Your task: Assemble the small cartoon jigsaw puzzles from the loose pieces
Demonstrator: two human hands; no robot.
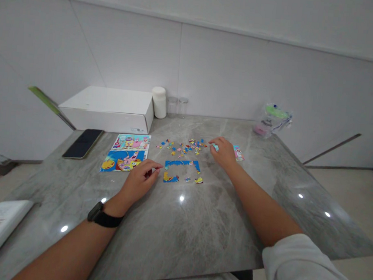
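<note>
A partly joined jigsaw puzzle (189, 163) lies on the grey table, its blue border pieces around a bare middle. Just left of it rests my left hand (142, 176), fingers loosely bent with a gap between thumb and index finger, nothing visible in it. Beyond the border are several loose puzzle pieces (186, 148) in a scattered heap. At the heap's right end is my right hand (223, 152), its fingers apart and reaching over the tabletop. A light-blue piece (216, 147) shows beneath those fingers; I see no grip on it.
A cartoon picture sheet (127, 153) and a phone (83, 143) lie to the left. Behind stand a white box (111, 109), a white bottle (159, 102) and two clear glasses (177, 108). A small picture card (238, 153) and a plastic bag (271, 120) are right.
</note>
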